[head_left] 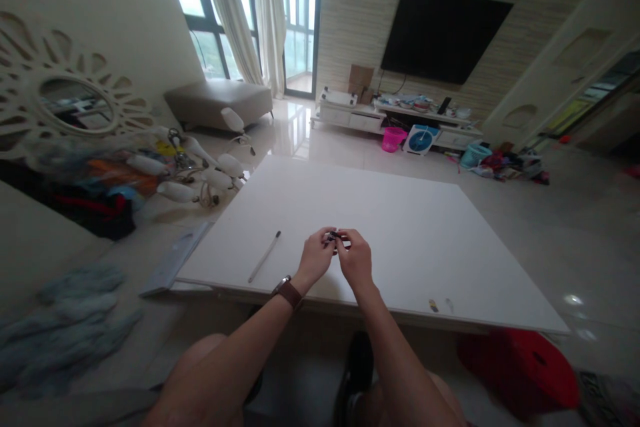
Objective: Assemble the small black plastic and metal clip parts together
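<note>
My left hand (318, 257) and my right hand (355, 259) meet above the near half of a white table (390, 227). Pinched between the fingertips of both is a small dark object (333, 236), too small and partly covered to name. A brown-strapped watch (287, 290) is on my left wrist. To the left of my hands lies a thin, pale, pen-like stick (265, 256) with a black end. Near the front edge on the right are a small yellow and dark piece (433, 305) and a small clear piece (449, 305).
A chandelier (210, 177) with several white shades stands on the floor to the left. A red stool-like object (520, 373) sits below the table's right front. Beyond the table are a low white cabinet (360, 121), a pink basket (393, 139) and a grey bench (220, 103).
</note>
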Motion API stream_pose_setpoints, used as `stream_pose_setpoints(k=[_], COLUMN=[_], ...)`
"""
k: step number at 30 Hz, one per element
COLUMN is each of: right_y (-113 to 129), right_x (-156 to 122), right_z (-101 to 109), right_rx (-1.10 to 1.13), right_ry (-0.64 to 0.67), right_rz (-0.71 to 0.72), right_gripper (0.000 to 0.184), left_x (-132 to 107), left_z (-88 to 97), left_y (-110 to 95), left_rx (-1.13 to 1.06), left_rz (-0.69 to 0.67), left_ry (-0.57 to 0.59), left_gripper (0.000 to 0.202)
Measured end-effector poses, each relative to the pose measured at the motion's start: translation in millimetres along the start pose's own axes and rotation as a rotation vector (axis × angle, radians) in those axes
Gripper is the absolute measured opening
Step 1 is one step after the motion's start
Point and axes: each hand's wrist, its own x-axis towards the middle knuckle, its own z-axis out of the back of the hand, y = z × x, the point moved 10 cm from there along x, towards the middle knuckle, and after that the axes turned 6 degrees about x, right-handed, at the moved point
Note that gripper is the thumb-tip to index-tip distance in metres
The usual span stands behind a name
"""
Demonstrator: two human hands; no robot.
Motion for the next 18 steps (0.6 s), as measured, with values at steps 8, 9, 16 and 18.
stream_pose_setpoints(k=[8,9,16,18], right_y=[-22.7,-22.1,-9.8,-6.7], right_x=[-8.7,-9.4,-5.6,-4.4], right_z=[-19.4,-20.3,-14.3,-13.4], right_rx=[0.078,0.062,-0.015,-0.047], right_ry=[0.069,0.076,0.081,0.090], right_rz=[-0.119,-0.125,-0.117,-0.095], right_gripper=[0.010,0.009,0.006,0.004], left_x=[-6.5,-8.3,-11.3,-9.2], left_z=[20.9,21.5,19.8,16.4], left_y=[25.7,24.4,8.0,7.1], left_rx=[0.114,0.133,0.162,0.160], left_rz=[0.054,0.047,0.024,0.035], left_ry=[0.014,0.020,0.027,0.048], left_gripper=[0.026,0.025,0.021,0.023])
